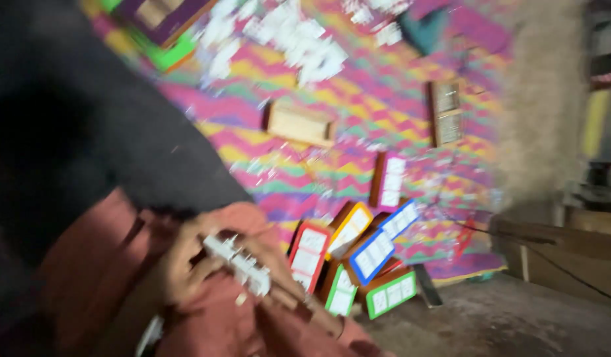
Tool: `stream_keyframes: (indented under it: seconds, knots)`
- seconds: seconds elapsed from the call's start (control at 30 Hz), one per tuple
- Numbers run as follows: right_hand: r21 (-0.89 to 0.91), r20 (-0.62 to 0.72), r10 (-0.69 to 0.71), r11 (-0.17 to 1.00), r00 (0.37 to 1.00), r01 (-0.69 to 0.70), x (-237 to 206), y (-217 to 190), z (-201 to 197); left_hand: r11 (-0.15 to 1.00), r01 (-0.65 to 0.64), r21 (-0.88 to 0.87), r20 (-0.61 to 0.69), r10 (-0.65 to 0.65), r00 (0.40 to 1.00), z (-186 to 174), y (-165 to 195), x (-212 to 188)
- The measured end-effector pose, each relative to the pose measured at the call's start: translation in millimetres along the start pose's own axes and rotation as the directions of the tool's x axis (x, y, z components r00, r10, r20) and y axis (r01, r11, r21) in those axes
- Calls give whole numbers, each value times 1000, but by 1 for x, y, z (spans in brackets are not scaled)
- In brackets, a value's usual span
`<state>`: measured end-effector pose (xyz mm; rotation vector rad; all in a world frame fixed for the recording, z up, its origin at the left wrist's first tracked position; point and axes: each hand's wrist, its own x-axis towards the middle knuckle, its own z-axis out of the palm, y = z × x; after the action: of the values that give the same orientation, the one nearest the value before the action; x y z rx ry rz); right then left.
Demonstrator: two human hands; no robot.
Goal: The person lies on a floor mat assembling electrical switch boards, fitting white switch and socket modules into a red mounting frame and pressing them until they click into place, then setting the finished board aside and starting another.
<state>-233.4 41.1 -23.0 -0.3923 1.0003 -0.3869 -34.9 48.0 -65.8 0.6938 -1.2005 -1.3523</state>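
Over a zigzag mat (398, 99), both hands held a white strip (238, 263), left hand (180, 268) curled around it, right hand (272, 254) pinching it, coloured cards (358, 261) nearby, view blurred.

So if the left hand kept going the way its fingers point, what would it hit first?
The left hand holds a white strip pointing right and down. Straight on, it would probably meet the red-edged card in the card pile first, though blur leaves depth uncertain.

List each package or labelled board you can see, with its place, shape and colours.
Cluster of small boards: mat's near edge, rectangular, white labels, red, yellow, blue, green borders.
Single board: just beyond the cluster, red-edged.
Plain box: mid-mat, tan.
White strip: held in both hands.
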Motion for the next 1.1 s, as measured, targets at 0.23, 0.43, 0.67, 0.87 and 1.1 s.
stream_keyframes:
  seconds: [0.23,0.43,0.67,0.87,1.1]
  knots:
    - [-28,-86,14,999,996,-17,9,-17,21,982,77,-172,-40,-85,996,-6,9,8]
    - [-112,-10,-43,993,999,42,-5,-19,20,981,77,-177,-28,-83,996,-5,11,11]
    - [94,79,-102,991,992,95,18,1,-2,976,72,-205,-46,-83,996,-5,10,11]
    - [-43,17,24,999,1000,-23,18,-11,3,983,155,-95,-13,-157,988,-7,11,7]
    - [-67,53,5,998,999,-1,39,-5,-7,978,83,-191,-25,-89,996,-8,9,7]
